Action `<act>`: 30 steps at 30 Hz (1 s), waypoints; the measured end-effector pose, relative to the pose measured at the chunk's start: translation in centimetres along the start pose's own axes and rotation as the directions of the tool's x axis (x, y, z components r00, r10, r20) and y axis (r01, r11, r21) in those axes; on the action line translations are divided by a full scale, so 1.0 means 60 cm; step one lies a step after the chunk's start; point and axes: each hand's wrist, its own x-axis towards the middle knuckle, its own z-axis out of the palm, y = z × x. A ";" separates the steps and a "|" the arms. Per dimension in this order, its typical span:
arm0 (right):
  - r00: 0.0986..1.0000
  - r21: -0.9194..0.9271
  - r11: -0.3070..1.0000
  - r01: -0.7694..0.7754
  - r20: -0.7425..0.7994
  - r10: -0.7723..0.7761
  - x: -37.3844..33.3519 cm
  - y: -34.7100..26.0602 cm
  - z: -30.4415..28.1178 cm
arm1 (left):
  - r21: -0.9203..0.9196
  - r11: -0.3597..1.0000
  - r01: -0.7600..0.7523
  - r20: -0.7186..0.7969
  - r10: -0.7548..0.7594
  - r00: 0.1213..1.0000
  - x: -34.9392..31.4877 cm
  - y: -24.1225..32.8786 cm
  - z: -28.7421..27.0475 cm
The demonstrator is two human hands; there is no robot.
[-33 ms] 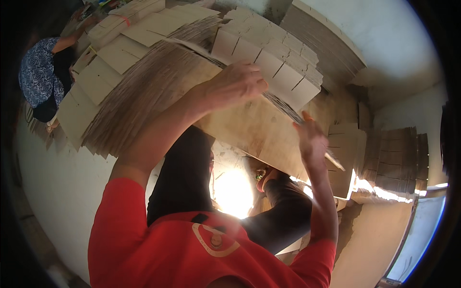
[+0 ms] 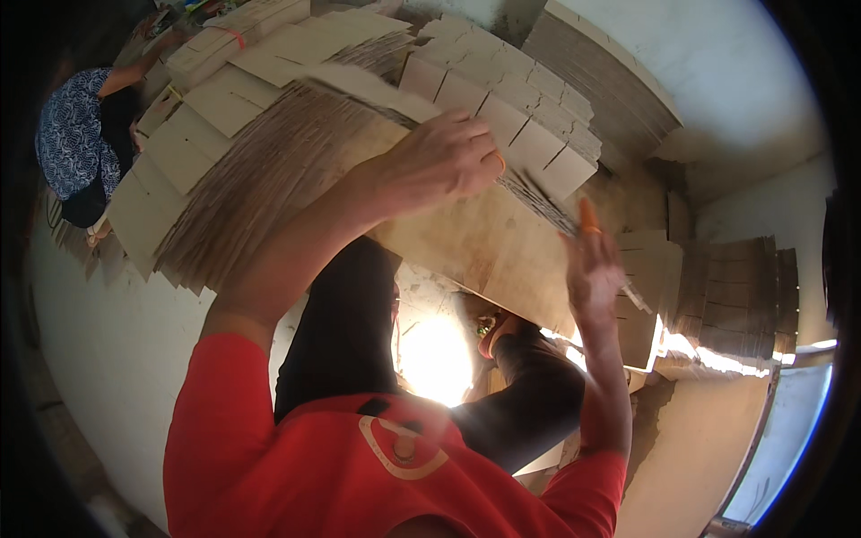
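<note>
Several cards, pinched by the fingers of the left hand, presumably for alignment, reach the right hand, whose blurred fingers I cannot judge.

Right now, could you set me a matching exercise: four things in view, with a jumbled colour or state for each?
1. left hand
2. wearer's T-shirt
3. other person's shirt
4. wooden board

A. dark blue with a pale pattern
B. pale brown
C. gripping layered cardboard
D. red

Pairs: 1-C, 2-D, 3-A, 4-B.
</note>
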 end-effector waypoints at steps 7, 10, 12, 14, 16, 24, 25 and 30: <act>0.970 -0.322 0.923 -0.210 -0.187 0.156 -0.144 0.065 -0.148 | 0.274 0.800 0.533 -0.224 -0.486 0.845 -0.123 -0.014 -0.158; 0.914 -0.428 0.810 -0.402 -0.124 0.387 -0.309 0.109 -0.158 | 0.788 0.551 0.274 -0.083 -0.346 0.935 -0.282 -0.159 -0.162; 0.823 -0.481 0.693 -0.538 -0.120 0.555 -0.431 0.134 -0.150 | 0.816 0.512 0.269 -0.033 -0.423 0.905 -0.393 -0.252 -0.182; 0.599 -0.498 0.460 -0.735 -0.159 0.785 -0.563 0.127 -0.174 | 0.846 0.405 0.348 0.128 -0.787 0.604 -0.358 -0.207 -0.158; 0.269 -0.408 0.158 -0.899 -0.232 0.935 -0.685 0.123 -0.190 | 0.819 0.457 0.347 0.145 -0.750 0.645 -0.347 -0.199 -0.150; -0.708 0.534 -0.667 -0.520 0.168 0.686 -0.902 0.069 -0.151 | 0.581 0.663 0.472 0.085 -0.626 0.775 -0.252 -0.132 -0.136; -0.696 0.604 -0.675 -0.424 0.259 0.670 -0.872 0.066 -0.134 | 0.542 0.708 0.454 0.070 -0.576 0.814 -0.235 -0.105 -0.129; -0.593 0.687 -0.673 -0.273 0.430 0.680 -0.837 0.072 -0.065 | 0.323 0.846 0.424 0.219 -0.502 0.837 -0.168 0.022 -0.046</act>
